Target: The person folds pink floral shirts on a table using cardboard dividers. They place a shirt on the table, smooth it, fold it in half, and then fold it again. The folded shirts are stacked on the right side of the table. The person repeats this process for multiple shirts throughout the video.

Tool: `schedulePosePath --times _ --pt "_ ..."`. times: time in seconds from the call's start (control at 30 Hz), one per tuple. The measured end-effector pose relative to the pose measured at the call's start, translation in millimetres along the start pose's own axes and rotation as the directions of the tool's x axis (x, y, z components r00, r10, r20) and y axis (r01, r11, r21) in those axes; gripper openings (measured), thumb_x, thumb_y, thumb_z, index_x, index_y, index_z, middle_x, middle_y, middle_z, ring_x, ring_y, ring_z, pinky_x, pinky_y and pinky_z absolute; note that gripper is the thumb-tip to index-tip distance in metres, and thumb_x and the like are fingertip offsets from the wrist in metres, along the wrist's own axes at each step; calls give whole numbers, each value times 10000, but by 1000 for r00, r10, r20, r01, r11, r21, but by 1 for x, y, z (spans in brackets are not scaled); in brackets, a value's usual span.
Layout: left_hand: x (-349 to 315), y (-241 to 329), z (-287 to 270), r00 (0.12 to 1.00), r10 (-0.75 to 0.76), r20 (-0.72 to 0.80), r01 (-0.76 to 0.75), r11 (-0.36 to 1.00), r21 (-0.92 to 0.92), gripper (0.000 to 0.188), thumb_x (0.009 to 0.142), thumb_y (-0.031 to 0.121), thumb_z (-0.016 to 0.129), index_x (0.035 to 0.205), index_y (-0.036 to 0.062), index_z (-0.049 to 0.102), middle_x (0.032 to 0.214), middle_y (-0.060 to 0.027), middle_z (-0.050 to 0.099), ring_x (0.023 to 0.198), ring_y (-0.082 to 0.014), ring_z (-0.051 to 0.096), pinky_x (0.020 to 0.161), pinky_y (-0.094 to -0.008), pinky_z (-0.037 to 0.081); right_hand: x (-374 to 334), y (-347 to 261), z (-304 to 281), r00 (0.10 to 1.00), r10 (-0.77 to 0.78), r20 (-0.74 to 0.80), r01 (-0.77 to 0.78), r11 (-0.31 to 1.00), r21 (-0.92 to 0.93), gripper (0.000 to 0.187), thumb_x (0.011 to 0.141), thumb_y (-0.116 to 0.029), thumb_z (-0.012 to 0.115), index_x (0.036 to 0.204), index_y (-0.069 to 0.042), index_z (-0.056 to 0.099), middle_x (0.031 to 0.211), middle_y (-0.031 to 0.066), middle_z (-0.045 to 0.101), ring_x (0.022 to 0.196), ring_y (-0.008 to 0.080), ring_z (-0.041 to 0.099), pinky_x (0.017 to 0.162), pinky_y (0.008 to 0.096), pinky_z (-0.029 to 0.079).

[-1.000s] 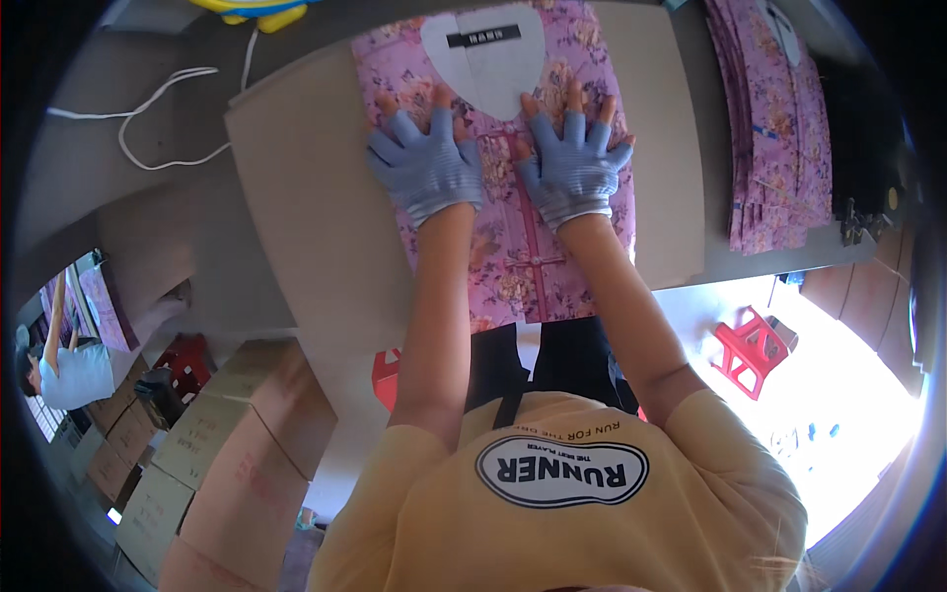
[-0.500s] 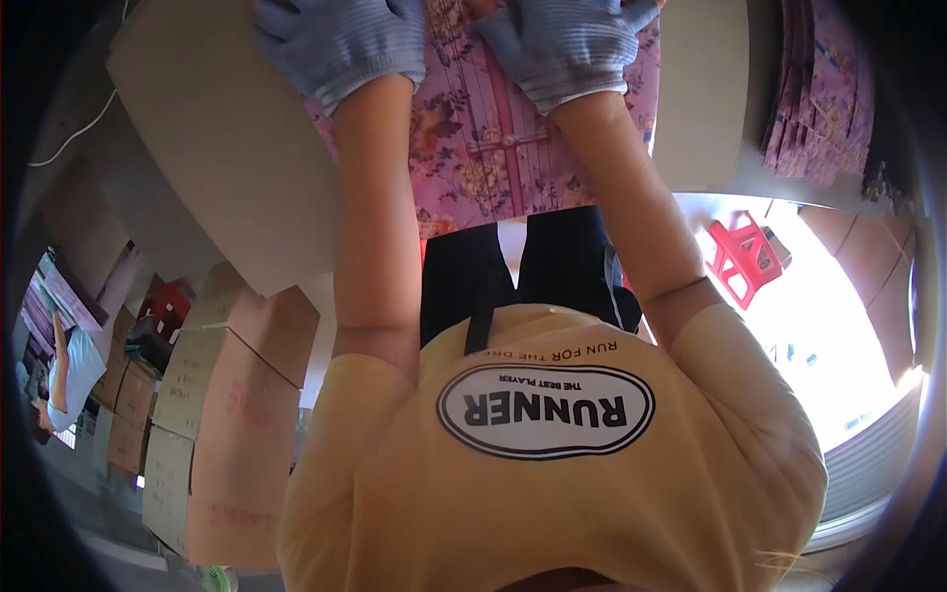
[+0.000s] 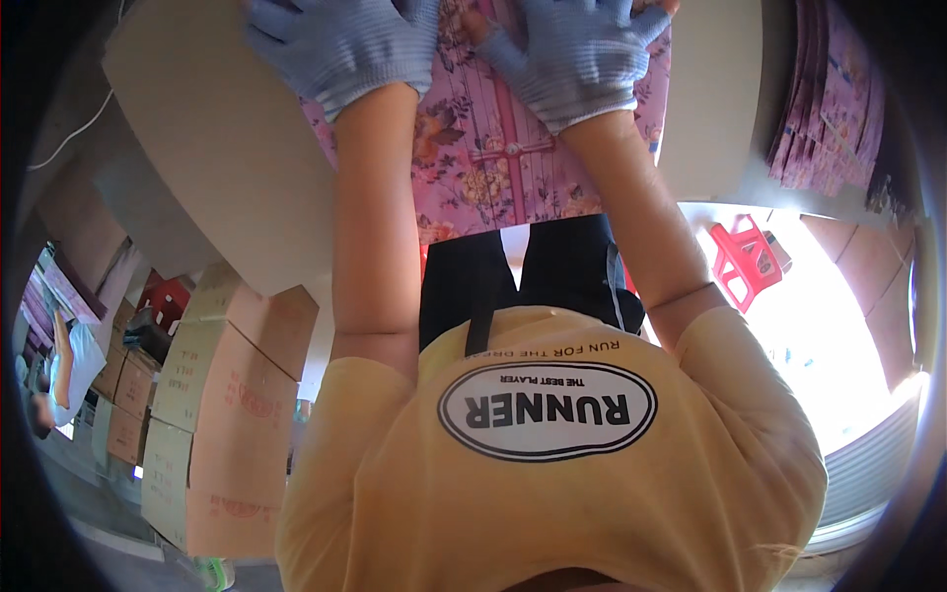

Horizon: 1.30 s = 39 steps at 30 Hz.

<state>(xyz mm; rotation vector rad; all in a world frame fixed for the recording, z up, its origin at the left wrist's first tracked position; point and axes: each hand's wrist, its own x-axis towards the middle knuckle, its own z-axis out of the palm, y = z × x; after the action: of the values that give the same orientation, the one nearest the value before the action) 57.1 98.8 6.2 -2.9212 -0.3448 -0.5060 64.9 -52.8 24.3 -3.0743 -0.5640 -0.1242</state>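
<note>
A pink-purple flower-printed sheet (image 3: 459, 183) lies on the table in front of me, with crease-like lines and a darker pink band and cross bar down its middle. Both my hands wear blue-grey knitted gloves with bare fingertips. My left hand (image 3: 360, 49) is flat over the sheet's left side, fingers apart, some cut off by the top edge. On the right side of the sheet lies my right hand (image 3: 577, 64), its thumb and little finger spread wide. Neither hand visibly grips anything. The far part of the sheet is out of view.
The table (image 3: 212, 128) is greyish-beige. More flower-printed sheets (image 3: 829, 109) are stacked at the far right. A red plastic stool (image 3: 747, 261) stands beyond the table's right edge. Cardboard boxes (image 3: 232, 414) are piled at left, and another person (image 3: 79, 360) is at far left.
My hands have shifted slightly toward me over the sheet, and the right hand's fingers are spread wider. The sheet's near edge looks almost unmoved.
</note>
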Motion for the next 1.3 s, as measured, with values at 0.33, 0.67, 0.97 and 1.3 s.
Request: schedulePosePath --times 0.33,0.67,0.97,1.3 --pt "0 1 -14 996 -63 59 65 997 -42 472 826 346 587 1292 280 559 1322 -198 476 1129 -424 451 967 -541 367 -3 2 1 1000 0 -9 0 1000 8 617 787 -508 575 1369 -326 481 1512 145 302 1362 487 256 973 782 174" --pt "-2 -2 1 994 -95 -62 75 958 -277 460 784 349 630 1239 286 604 1426 -251 365 1200 -557 363 961 -657 313 0 7 18 982 119 -149 -110 992 65 730 772 -554 604 1396 -206 457 1537 128 275 1386 441 247 998 757 169" --pt "-3 -1 6 994 -90 -63 70 959 -273 444 807 359 614 1244 284 606 1430 -265 364 1218 -561 352 974 -657 297 2 8 12 950 256 -177 -219 954 207 642 707 -558 658 1258 -236 582 1539 158 262 1405 465 191 997 739 197" --pt "-2 -1 5 997 -74 -23 64 959 -277 462 809 343 619 1266 279 596 1435 -272 351 1246 -596 305 970 -686 281 0 4 8 982 166 -95 -165 986 20 641 755 -637 606 1291 -286 582 1553 140 248 1403 440 226 980 739 217"
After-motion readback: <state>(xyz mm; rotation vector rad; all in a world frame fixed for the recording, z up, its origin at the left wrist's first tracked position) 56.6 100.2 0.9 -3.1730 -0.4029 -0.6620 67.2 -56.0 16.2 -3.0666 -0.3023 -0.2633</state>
